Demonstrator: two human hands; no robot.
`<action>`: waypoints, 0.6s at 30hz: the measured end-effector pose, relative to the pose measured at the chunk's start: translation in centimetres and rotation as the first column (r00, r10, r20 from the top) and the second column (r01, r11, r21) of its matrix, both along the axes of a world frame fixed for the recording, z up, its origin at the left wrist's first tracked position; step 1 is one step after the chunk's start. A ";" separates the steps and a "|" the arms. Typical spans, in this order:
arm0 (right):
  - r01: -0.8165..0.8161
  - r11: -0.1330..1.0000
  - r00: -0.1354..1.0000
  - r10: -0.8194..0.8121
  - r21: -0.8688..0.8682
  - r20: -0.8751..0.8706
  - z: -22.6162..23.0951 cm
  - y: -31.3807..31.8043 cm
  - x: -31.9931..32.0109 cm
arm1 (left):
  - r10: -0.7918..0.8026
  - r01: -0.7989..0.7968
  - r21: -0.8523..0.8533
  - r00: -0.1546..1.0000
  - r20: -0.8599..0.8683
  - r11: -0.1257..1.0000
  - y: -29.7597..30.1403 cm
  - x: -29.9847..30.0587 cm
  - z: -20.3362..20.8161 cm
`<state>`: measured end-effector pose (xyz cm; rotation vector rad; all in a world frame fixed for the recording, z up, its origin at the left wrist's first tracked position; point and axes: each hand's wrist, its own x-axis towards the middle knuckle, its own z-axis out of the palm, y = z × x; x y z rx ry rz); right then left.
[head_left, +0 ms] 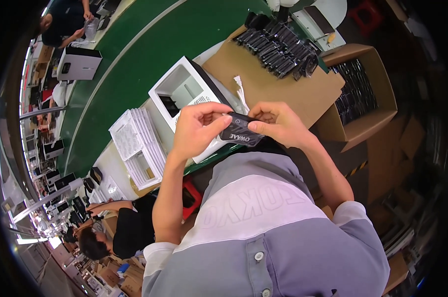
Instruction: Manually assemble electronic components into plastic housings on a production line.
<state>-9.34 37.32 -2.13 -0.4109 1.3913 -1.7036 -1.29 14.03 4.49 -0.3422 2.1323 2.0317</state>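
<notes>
- Closest to me is my own grey-and-white shirt (263,222), with both forearms reaching up from it.
- My left hand (197,129) and right hand (279,123) meet over the table edge; the fingers of both are pinched shut on a small black pouch (240,131), thumbs on top, one hand at each end.
- I judge this mid-way: many black pouches (278,47) lie on a cardboard sheet (268,84) beyond my right fingers, more in a cardboard box (365,94) further right.
- Just beyond my left fingers sits a white appliance (184,91); white grilles (137,143) are stacked further left.
</notes>
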 end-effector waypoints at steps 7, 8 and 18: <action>0.037 0.996 0.999 -0.036 -0.080 0.018 -1.6 -0.9 -0.2 | 0.075 -0.062 0.194 0.995 -0.062 0.979 0.2 -0.8 -0.4; 0.143 0.974 0.980 -0.114 -0.175 0.166 -2.3 -1.0 0.1 | 0.211 -0.189 0.210 0.974 -0.086 0.959 0.3 -0.4 -0.9; 0.341 0.901 0.851 -0.175 -0.267 0.494 -3.4 -3.0 4.1 | 0.200 -0.180 0.273 0.978 -0.050 0.945 3.9 3.9 -2.5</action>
